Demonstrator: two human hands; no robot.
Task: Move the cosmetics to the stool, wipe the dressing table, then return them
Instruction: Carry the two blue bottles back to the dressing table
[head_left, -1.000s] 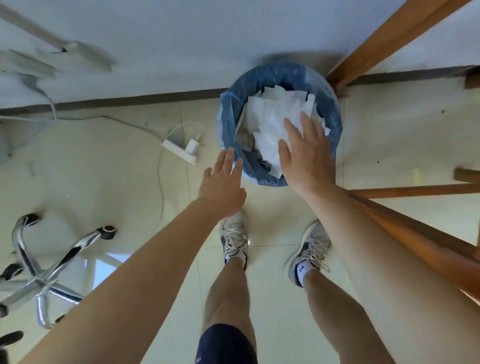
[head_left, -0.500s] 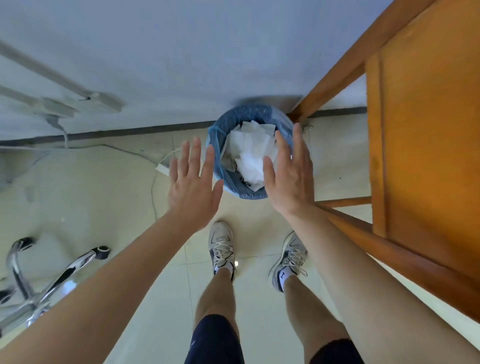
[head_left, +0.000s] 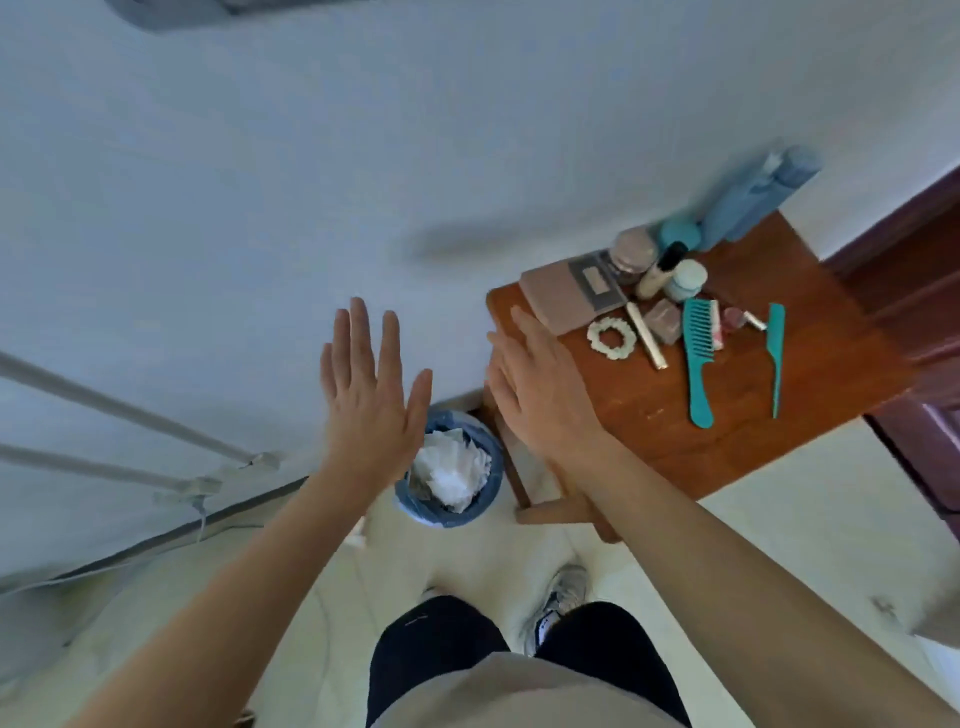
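Legs (head_left: 441, 654): person standing on pale floor, dark shorts, one sneaker (head_left: 558, 603) showing betw. knees.
Left hand (head_left: 371, 400): hanging flat w/ fingers spread, gripping nothing, over the bin, palm down.
Right hand (head_left: 540, 395): also lying spread & empty, hovering over near-left corner of stool; can't tell if touching wood.
Bin (head_left: 449, 475): blue-lined, sitting on floor just left of stool, holding crumpled white tissues (head_left: 452, 467).
Stool (head_left: 727, 415): brown wood top, carrying all the cosmetics.
Near items: big teal comb (head_left: 698, 358) & thin teal tail comb (head_left: 775, 353) lying flat, apart; white scrunchie (head_left: 611, 339) beside a slim gold tube (head_left: 647, 338).
Mid items: pink palette (head_left: 558, 296) w/ grey compact (head_left: 595, 280) next to it.
Far items: jars (head_left: 635, 254) & tall blue bottles (head_left: 748, 208) standing at back edge by wall; blurry.
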